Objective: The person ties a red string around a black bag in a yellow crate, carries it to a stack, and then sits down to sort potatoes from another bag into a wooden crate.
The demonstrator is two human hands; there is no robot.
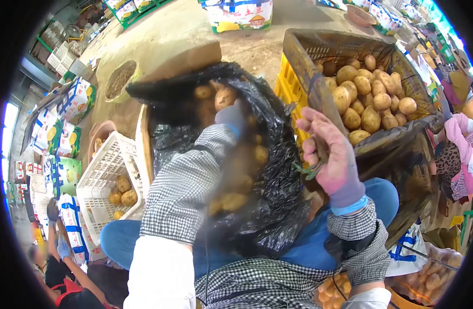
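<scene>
Sleeve (174,190) nearest, over the bag (270,211); inside, left hand (230,118) blurs at a potato (225,98), grip unclear. Right hand (335,167), beside the bag, half-curled, hold unclear. Potato's likely firm, bruisable: cup its middle.

The floor (164,31) is of pale brown colour. On it stand a white crate (87,206) at left, a tub (131,92) at far left and, farther, a printed pack (239,16).

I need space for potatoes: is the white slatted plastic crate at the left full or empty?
Mostly empty: the crate shows only a few yellow-brown potatoes, with much of its inside bare.
</scene>
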